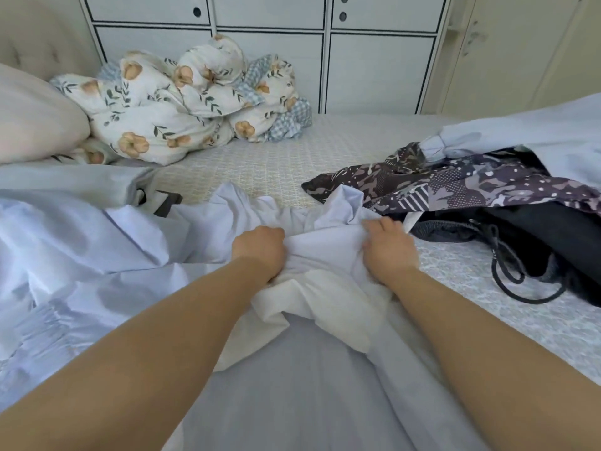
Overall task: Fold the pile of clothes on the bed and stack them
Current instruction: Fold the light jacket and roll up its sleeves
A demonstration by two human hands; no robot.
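Two hands, left hand [260, 250] and right hand [387, 252], clutch a crumpled pale-lilac cotton garment [325, 252]; fingertips buried in folds; its shape indiscernible.

You are looking at a bright, evenly lit scene in soft daylight, its source out of view. Shadows are faint and diffuse, darkest in the folds of the white garment [325, 252]. Wide-angle distortion bends the cabinet [270, 53] lines and stretches the edges. Focus is mildly soft throughout, without glare.
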